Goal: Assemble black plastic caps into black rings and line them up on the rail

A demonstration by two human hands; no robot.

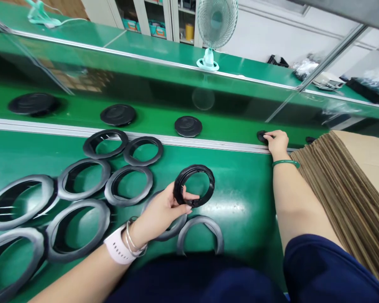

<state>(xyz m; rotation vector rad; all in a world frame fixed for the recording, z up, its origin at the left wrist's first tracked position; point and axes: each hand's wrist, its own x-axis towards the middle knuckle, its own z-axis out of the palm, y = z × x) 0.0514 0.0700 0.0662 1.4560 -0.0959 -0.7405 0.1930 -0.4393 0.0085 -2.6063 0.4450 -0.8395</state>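
My left hand [161, 210] grips a black plastic ring [210, 185] by its left side, tilted above the green table. Out to the right, my right hand [276, 142] reaches over the metal rail and pinches the edge of a dark round disc [261, 136] on the green conveyor belt. Most of that disc is covered by my fingers. Grey-rimmed black rings lie on the table, one [166, 229] partly behind my left hand and another [219, 235] close to my body.
Several more rings [105, 227] spread over the table's left side. Black round discs [188, 126] sit spaced along the belt [154, 120]. A stack of brown cardboard [344, 181] stands beside my right arm. Beyond the belt's clear panel is a mint-green fan [208, 59].
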